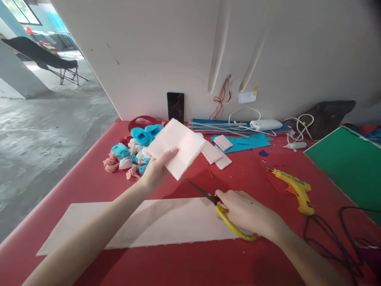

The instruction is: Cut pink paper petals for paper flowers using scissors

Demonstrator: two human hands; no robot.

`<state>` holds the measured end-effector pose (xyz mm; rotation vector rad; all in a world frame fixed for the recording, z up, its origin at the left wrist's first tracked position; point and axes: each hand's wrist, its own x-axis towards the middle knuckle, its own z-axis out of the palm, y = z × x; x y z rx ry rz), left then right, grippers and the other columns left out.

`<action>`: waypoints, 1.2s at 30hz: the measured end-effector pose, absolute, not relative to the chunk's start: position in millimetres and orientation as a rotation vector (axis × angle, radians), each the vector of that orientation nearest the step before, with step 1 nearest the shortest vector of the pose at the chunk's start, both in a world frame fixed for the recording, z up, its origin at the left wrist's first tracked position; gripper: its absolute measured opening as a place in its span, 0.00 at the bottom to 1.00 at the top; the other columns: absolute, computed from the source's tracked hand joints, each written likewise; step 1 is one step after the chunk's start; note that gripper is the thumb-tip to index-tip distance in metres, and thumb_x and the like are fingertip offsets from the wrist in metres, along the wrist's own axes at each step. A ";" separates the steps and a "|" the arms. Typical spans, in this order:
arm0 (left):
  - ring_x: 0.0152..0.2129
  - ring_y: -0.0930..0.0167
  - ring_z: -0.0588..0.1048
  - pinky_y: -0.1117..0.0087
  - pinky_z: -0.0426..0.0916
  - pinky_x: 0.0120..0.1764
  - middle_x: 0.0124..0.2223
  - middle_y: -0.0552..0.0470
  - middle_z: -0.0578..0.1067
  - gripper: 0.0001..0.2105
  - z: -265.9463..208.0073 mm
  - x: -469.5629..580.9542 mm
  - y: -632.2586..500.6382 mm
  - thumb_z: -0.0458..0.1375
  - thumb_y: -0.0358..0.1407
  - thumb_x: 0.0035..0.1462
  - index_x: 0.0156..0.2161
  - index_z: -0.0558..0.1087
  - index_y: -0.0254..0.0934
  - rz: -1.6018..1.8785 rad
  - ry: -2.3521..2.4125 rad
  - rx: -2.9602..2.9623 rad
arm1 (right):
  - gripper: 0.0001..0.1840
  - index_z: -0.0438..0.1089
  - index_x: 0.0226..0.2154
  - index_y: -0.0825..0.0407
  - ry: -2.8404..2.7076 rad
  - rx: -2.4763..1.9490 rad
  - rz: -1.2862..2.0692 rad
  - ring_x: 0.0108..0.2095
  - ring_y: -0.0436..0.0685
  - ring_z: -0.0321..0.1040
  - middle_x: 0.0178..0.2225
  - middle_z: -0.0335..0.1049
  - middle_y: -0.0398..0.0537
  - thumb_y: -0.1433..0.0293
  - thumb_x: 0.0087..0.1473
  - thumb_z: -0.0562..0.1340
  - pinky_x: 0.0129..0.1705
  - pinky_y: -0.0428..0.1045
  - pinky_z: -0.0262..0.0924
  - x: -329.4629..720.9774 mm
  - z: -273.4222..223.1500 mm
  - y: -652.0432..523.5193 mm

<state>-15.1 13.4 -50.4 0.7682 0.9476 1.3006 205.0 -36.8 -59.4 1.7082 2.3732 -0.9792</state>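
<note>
My left hand [157, 171] grips a folded square of pale pink paper [177, 145], thumb on top, raised above the table. My right hand [241, 208] holds scissors [235, 227] by their yellow handles, with the dark blades pointing left toward the paper's lower corner. Blades and paper are apart, and the blades look closed together. Under both arms a long pale paper strip [166, 222] lies flat on the red table. Beyond the held square sit small folded pink paper pieces [222, 159] and a heap of blue, white and pink crumpled paper flowers [120, 151].
A yellow glue gun [294, 190] with a black cord lies at the right, near a green board [351, 171]. Blue paper sheets [250, 142], a white power strip [266, 125] and a small bottle [295, 145] lie behind. A phone [175, 106] leans against the wall.
</note>
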 end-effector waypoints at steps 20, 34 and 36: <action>0.45 0.57 0.72 0.62 0.69 0.43 0.47 0.42 0.75 0.22 -88.2 13.7 -5.1 0.64 0.43 0.44 0.44 0.71 0.32 0.927 1.106 0.901 | 0.08 0.68 0.29 0.53 2.717 2.269 -1.664 0.34 0.56 0.66 0.31 0.71 0.47 0.64 0.50 0.60 0.37 0.49 0.58 206.3 -51.0 -5.8; 0.35 0.62 0.75 0.66 0.70 0.35 0.39 0.46 0.77 0.20 -88.5 11.3 -9.0 0.56 0.49 0.51 0.42 0.70 0.34 0.753 1.059 0.865 | 0.14 0.66 0.26 0.56 2.354 2.163 -2.090 0.13 0.44 0.51 0.13 0.58 0.36 0.61 0.48 0.61 0.14 0.41 0.44 215.5 -64.1 11.1; 0.35 0.62 0.75 0.66 0.69 0.35 0.39 0.46 0.77 0.21 -88.3 10.9 -8.4 0.55 0.49 0.51 0.42 0.70 0.34 0.756 1.065 0.863 | 0.13 0.66 0.28 0.56 2.370 2.265 -2.022 0.12 0.44 0.52 0.12 0.59 0.36 0.62 0.50 0.60 0.14 0.41 0.45 224.9 -67.9 18.0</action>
